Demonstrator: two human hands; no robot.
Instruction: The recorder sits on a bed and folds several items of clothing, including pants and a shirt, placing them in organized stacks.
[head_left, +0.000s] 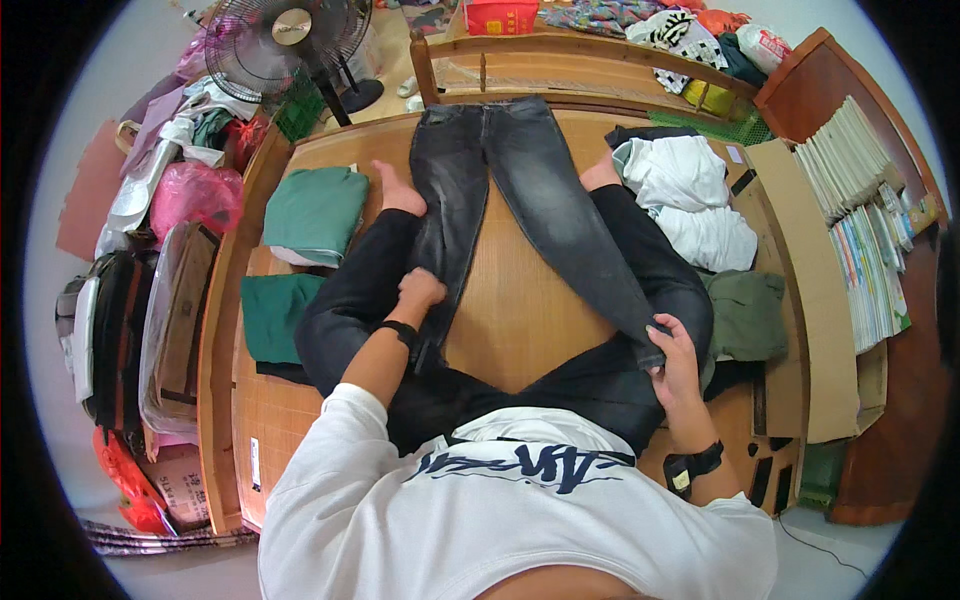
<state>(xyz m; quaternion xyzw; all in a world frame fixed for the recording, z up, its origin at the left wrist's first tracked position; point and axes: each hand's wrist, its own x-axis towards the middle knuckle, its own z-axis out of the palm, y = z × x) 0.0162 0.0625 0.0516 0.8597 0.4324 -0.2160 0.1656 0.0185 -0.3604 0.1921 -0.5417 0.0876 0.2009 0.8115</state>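
Observation:
A pair of dark grey jeans (536, 176) lies spread on the bamboo mat (517, 300) between my outstretched legs, waistband away from me and the two legs apart. My right hand (671, 356) grips the hem of the jeans leg on the right, thumb on top. My left hand (422, 289) is curled on the other jeans leg, around shin height; whether it pinches the cloth is hard to tell. A light green folded garment (316, 210) and a dark green one (279, 319) lie to the left. White garments (679, 180) and an olive folded garment (746, 315) lie to the right.
A wooden bed rail (600, 49) runs along the far end, with a standing fan (289, 45) at the far left. Bags and cases, among them a pink plastic bag (196, 199), line the left side. A cardboard box (806, 285) and rows of books (862, 277) stand on the right.

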